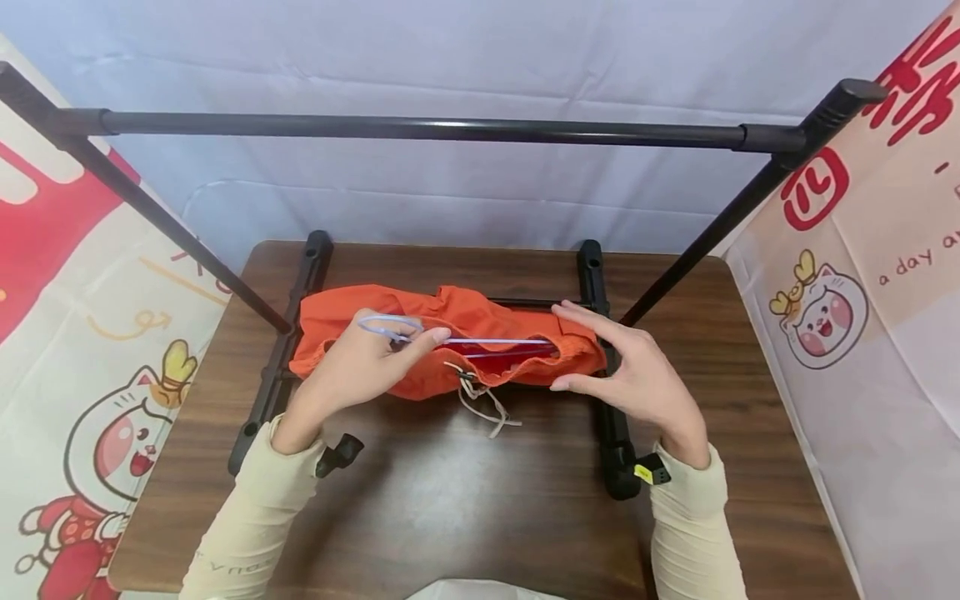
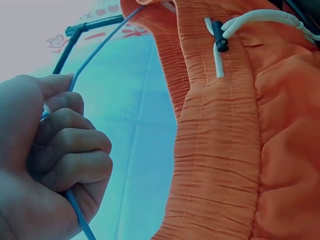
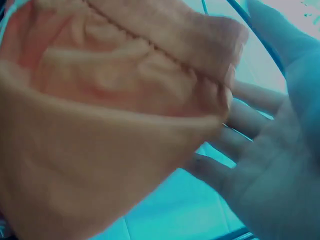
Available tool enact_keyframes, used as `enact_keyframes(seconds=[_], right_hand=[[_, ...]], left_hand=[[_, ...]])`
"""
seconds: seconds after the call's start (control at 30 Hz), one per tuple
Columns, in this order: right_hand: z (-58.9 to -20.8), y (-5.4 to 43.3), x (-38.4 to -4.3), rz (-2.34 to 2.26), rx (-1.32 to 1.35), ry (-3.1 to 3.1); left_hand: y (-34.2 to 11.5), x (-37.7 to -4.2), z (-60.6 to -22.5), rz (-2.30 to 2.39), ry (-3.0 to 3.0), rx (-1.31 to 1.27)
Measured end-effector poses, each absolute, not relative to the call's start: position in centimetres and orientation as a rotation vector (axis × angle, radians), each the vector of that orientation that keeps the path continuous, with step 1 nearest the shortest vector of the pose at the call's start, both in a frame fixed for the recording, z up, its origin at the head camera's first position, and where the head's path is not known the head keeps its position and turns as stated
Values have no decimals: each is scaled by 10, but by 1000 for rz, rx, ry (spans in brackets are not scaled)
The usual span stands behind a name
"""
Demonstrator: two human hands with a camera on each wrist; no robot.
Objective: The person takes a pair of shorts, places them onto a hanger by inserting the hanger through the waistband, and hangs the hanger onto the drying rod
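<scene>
A pair of orange shorts (image 1: 375,302) with an elastic waistband lies bunched across the stand's base, waist opening upward. Curled fingers of my left hand (image 1: 367,358) grip a thin light-blue clothes hanger (image 1: 495,341), whose far end reaches into the waist opening. In the left wrist view the hanger's wire (image 2: 81,215) passes through the fist, beside the gathered waistband (image 2: 215,150). At the right end of the waist my right hand (image 1: 637,367) has its thumb and fingers spread, fingertips right at the fabric. A pale drawstring (image 1: 483,404) with a black toggle hangs from the front.
A black rack's crossbar (image 1: 420,127) spans above the hands, on slanted posts at both sides. Its feet (image 1: 615,450) stand on a brown wooden table (image 1: 450,517). Pale cloth (image 1: 465,67) hangs behind, with printed cartoon panels (image 1: 825,325) at the sides.
</scene>
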State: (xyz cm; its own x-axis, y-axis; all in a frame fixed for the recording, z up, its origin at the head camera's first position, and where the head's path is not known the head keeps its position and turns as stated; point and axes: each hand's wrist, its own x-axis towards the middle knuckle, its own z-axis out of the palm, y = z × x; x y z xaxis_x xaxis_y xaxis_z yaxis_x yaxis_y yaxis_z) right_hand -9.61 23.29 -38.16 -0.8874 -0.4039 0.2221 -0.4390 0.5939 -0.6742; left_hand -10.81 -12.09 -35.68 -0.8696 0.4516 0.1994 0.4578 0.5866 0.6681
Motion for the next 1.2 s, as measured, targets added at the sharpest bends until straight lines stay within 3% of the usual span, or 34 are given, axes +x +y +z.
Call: enact_keyframes(seconds=[0.33,0.57,0.7,0.9,1.07,1.2], right_hand=[[-392,230,-94,1282,912,-2594],[-384,252,-86,1407,799,-2378],[-375,258,-86,1447,785,-2289],[-374,258,-86,1570,826,-2147],[-375,258,-88,1560,756,-2256],[-391,263,-96,1810,786,-2181]], left_hand=[[-114,-103,-354,-1198,-2710,-907],[-171,-102,-350,-957,-2884,-729],[-196,-104,-349,-906,-3020,-807],[-192,-113,-354,-1034,-3069,-937],[-186,-110,-372,-1123,-3093,-892],[-190,-100,-367,-1146,-3078,-829]])
